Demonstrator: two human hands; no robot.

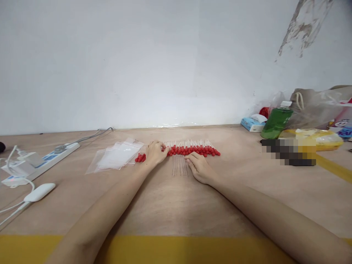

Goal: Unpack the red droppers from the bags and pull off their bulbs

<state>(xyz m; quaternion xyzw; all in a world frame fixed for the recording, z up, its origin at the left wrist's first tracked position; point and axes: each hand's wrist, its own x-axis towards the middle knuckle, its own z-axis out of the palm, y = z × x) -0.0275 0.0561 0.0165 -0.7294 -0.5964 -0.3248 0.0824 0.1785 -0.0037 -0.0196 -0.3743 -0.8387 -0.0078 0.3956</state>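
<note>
A long row of thin clear sticks with red tips (pixel 192 149) lies across the far middle of the wooden table (pixel 170 205). My left hand (pixel 155 152) rests on the left part of the row, fingers curled over the red tips. My right hand (pixel 199 167) lies just in front of the row, fingers bent and touching a small bunch of clear sticks (pixel 179 167) that lies apart from the row. A stack of clear plastic bags (pixel 115 157) sits just left of my left hand.
A white power strip (pixel 44 161) with chargers and cables lies at the left, with a white oval device (pixel 40 191) nearer me. At the right stand a green bottle (pixel 276 121), a tissue pack (pixel 253 123) and plastic bags (pixel 321 106). Yellow tape (pixel 176 249) runs along the near edge.
</note>
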